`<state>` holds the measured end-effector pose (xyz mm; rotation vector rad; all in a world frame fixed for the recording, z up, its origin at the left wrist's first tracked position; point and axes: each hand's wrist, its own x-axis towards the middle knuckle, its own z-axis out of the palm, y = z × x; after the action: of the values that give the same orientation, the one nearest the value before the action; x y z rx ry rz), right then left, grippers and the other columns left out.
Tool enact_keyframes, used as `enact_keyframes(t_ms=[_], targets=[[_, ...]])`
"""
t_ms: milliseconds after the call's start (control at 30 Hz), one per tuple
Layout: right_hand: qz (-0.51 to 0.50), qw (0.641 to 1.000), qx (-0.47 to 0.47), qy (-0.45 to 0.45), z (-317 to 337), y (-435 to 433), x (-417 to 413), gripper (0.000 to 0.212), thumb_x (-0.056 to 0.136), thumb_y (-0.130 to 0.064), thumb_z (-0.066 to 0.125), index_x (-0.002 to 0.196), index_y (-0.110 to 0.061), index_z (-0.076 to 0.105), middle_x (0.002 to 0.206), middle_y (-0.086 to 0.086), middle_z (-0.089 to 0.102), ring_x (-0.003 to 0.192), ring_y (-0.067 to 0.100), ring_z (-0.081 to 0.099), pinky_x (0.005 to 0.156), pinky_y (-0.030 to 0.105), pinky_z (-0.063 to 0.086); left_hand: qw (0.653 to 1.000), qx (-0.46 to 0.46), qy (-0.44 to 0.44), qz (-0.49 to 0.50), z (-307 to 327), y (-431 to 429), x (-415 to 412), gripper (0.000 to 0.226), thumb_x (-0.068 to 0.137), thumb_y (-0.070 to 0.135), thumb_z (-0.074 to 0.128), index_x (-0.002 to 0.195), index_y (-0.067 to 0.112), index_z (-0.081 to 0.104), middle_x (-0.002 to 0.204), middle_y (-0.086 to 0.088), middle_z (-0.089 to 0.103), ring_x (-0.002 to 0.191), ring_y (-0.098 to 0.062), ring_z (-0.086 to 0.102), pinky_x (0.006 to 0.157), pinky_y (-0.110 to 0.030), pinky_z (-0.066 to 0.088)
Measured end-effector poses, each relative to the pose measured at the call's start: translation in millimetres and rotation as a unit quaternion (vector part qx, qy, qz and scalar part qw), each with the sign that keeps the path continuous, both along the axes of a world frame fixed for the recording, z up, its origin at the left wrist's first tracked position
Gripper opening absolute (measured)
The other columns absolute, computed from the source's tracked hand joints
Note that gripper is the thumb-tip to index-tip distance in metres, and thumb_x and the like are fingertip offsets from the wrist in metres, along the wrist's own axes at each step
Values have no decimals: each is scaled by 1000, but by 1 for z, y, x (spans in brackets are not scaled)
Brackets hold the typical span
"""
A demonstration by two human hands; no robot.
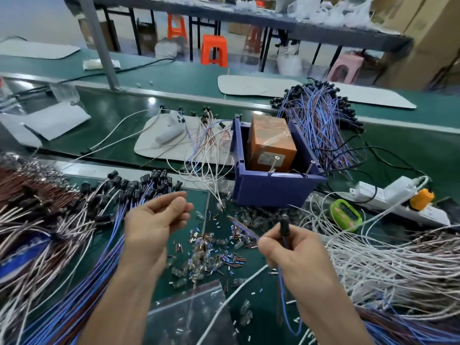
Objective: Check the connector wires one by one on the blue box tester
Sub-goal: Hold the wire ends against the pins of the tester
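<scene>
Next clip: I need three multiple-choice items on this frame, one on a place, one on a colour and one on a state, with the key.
1. Where is the orange block?
A) on the power strip
B) inside the blue box
C) on a stool

2. What colour is the wire that the right hand holds?
A) yellow
B) green
C) blue

3. How is the left hand?
A) open, empty
B) clenched in a fist
C) pressing on the box

Key:
1 B: the block stands between the box's walls.
2 C: a blue wire runs down from the black connector pinched in that hand.
3 A: it is relaxed and holds nothing.
</scene>
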<state>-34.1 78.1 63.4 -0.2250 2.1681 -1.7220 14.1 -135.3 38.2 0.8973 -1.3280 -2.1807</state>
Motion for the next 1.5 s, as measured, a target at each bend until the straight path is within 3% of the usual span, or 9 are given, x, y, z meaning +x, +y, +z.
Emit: enact_keyframes(t_ms=[100,233,433,633,800,1000,1200,1300,1500], targets=[[-18,999,-44,-14,1,5,-7,28,87,-3,71,67,-22,71,56,-2,55,55,10,50,56,21,45,988,-141,-38,-51,4,-5,0,25,87,-4,72,84,19,84,82,-5,80,69,-9,74,61,-14,56],[3,998,-55,-12,-2,0,-7,24,88,-4,72,69,-20,71,57,-1,57,56,10,53,59,22,48,955,-235,-66,-169,9,23,9,31,84,10,81,90,40,83,105,16,78,100,1,72,84,-18,54],[50,998,-42,-16,-12,1,-5,23,86,-2,74,70,-18,73,56,0,59,56,10,55,59,19,48,992,-61,6,-109,16,58,5,20,63,32,78,78,20,84,82,-9,79,68,-10,69,64,-17,55],[16,996,-77,-33,-13,13,-12,27,87,0,73,67,-18,72,58,2,58,56,13,53,59,21,47,998,-49,-18,-45,13,48,3,11,72,27,75,76,23,84,78,-10,78,62,-11,67,64,-22,56],[-37,992,-114,-44,-10,15,-17,28,90,-5,72,67,-22,74,61,6,64,53,8,54,52,19,42,945,-166,-81,-270,15,68,-6,28,89,7,75,87,33,84,88,-2,81,84,-12,76,81,-23,60],[-68,984,-150,-74,-12,21,-15,19,90,-8,71,73,-13,78,65,18,70,39,12,42,35,19,31,974,-86,-6,-209,11,110,-21,13,81,11,78,79,22,85,73,-6,78,64,-8,69,63,-14,53],[-67,982,-146,-99,-12,29,-19,24,70,-37,76,59,-16,71,62,23,62,36,15,30,33,20,24,975,40,22,-218,7,118,-27,24,63,24,82,79,5,79,97,-32,75,93,-50,73,78,-45,64],[-58,974,-182,-119,-14,33,-17,20,76,-27,78,61,-15,71,63,19,56,42,13,29,36,20,23,982,26,-2,-189,12,119,-33,16,72,20,79,77,5,78,88,-27,75,91,-48,74,82,-61,61],[-34,976,-184,-109,-16,40,-18,13,82,-3,75,71,-10,77,66,15,65,41,5,41,43,16,31,987,-51,-16,-155,19,123,-36,22,90,2,71,69,6,78,73,-13,74,60,-16,69,54,-25,57]])
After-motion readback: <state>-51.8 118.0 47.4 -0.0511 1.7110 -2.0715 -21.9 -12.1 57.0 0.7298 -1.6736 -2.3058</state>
